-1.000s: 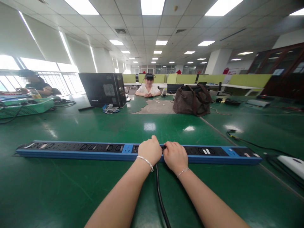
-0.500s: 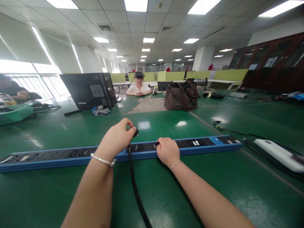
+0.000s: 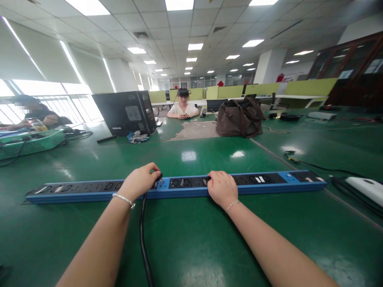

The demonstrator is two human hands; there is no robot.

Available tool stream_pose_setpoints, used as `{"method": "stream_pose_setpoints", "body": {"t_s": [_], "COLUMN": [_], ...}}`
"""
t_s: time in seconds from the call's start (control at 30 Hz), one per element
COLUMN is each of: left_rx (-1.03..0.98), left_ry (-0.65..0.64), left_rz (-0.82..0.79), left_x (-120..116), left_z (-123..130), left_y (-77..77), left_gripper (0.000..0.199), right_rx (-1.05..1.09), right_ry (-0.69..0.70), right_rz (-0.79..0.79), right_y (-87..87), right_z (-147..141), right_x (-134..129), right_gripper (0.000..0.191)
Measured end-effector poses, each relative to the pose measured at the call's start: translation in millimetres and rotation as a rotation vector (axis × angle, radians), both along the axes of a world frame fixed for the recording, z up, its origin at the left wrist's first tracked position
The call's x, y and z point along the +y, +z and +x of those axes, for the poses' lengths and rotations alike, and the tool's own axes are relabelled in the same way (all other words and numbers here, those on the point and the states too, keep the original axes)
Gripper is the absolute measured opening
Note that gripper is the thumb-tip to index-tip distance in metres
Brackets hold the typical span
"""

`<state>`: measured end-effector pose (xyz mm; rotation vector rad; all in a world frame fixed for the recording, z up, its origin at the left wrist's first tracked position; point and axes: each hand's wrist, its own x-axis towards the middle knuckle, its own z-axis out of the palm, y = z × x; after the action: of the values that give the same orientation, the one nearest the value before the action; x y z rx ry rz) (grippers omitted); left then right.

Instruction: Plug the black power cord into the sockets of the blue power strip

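A long blue power strip point(image 3: 179, 194) with black socket panels lies across the green table. My left hand point(image 3: 140, 182) is closed in a pinch on a black plug point(image 3: 160, 176), low over the strip just left of a blue socket. Whether the plug touches a socket is hidden by my fingers. A thick black cable point(image 3: 143, 235) hangs below that hand and runs toward me over the table. My right hand point(image 3: 223, 187) is wrapped over the strip right of its middle, fingers curled on the far side. A small dark part shows by its fingertips, too hidden to name.
Behind the strip stand a black computer case point(image 3: 125, 113), gloves point(image 3: 137, 137) and a brown bag point(image 3: 239, 119). A green basket point(image 3: 36, 145) is at left, a white device point(image 3: 366, 193) with cables at right. Two people sit beyond the table.
My left hand has moved left and down with the plug, closer to the strip. The right hand stays on the strip. The whole view has shifted, so the scene sits further right.
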<state>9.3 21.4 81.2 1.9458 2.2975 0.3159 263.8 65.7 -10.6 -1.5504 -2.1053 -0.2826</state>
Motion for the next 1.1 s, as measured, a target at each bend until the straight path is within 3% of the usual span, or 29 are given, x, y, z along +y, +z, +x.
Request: {"method": "stream_pose_setpoints", "body": {"t_s": [0.13, 0.87, 1.1], "left_rx": [-0.016, 0.13, 0.084], "left_ry": [-0.056, 0.03, 0.027], "left_rz": [-0.05, -0.082, -0.085], "left_x": [3, 8, 11], "left_z": [2, 20, 17], "left_y": [-8.6, -23.6, -30.7], "left_gripper": [0.027, 0.027, 0.025], "right_rx": [-0.008, -0.005, -0.01], "right_ry": [-0.004, 0.009, -0.004], "right_rz": [-0.002, 0.009, -0.002], "right_y": [0.4, -0.1, 1.4], "right_z": [1, 1, 1], "right_x": [0, 1, 0], "right_gripper": [0.021, 0.021, 0.022]}}
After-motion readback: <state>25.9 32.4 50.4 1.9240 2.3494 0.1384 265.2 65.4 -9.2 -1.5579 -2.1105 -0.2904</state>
